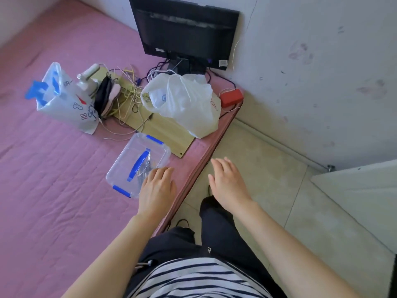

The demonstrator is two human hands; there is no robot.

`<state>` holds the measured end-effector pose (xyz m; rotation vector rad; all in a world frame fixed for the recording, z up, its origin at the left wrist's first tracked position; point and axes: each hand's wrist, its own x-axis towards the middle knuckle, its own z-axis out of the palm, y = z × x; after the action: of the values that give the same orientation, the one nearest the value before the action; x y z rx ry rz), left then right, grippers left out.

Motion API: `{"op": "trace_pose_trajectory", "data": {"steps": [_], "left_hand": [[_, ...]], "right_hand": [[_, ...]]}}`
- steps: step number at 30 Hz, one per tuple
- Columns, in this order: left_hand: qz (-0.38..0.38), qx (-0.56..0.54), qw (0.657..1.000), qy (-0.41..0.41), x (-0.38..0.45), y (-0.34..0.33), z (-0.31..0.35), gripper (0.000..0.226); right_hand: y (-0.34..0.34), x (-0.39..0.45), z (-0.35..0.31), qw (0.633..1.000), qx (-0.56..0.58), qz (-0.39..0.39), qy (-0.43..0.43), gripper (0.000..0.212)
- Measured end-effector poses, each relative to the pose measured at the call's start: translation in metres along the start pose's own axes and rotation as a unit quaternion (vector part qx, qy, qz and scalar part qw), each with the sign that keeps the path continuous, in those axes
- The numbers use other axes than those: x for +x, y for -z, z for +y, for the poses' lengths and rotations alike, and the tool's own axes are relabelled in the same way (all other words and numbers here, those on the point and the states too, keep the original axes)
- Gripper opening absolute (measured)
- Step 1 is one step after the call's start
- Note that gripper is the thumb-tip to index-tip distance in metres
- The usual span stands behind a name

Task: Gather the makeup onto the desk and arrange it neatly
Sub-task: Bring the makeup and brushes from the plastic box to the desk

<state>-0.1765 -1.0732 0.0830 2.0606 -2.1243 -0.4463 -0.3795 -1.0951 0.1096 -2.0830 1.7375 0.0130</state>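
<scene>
A clear plastic box (137, 162) with a blue handle and blue clips lies on the pink bed sheet (53, 179) near the bed's edge; some thin items show dimly inside it. My left hand (158, 189) reaches over the box's near right corner with fingers straight, holding nothing; whether it touches the box I cannot tell. My right hand (228, 183) hovers over the floor just right of the bed's edge, fingers spread and empty. A white desk surface (365, 190) shows at the right edge.
Farther back on the bed are a wooden board (163, 130), a white plastic bag (189, 102), a tangle of cables (129, 91), a printed plastic bag (60, 95), a red box (231, 97) and a black monitor (187, 33) against the wall. Beige floor tiles (268, 168) lie between bed and desk.
</scene>
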Motion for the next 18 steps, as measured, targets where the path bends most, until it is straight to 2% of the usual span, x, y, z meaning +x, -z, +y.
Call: {"op": "trace_pose_trajectory", "data": {"steps": [4, 7, 14, 18], "left_hand": [[-0.010, -0.002, 0.998, 0.067, 0.033, -0.007, 0.001, 0.034], [0.004, -0.003, 0.992, 0.128, 0.052, -0.007, 0.006, 0.034], [0.047, -0.030, 0.958, 0.283, 0.057, -0.011, 0.020, 0.041], [0.041, -0.036, 0.937, 0.346, 0.047, -0.024, 0.014, 0.051]], "right_hand": [[0.014, 0.048, 0.015, 0.997, -0.020, -0.010, 0.074, 0.048], [0.024, 0.080, 0.024, 0.987, -0.053, -0.054, 0.141, 0.049], [0.029, 0.142, 0.025, 0.943, -0.122, -0.141, 0.275, 0.053], [0.018, 0.168, 0.012, 0.915, -0.147, -0.173, 0.335, 0.054]]}}
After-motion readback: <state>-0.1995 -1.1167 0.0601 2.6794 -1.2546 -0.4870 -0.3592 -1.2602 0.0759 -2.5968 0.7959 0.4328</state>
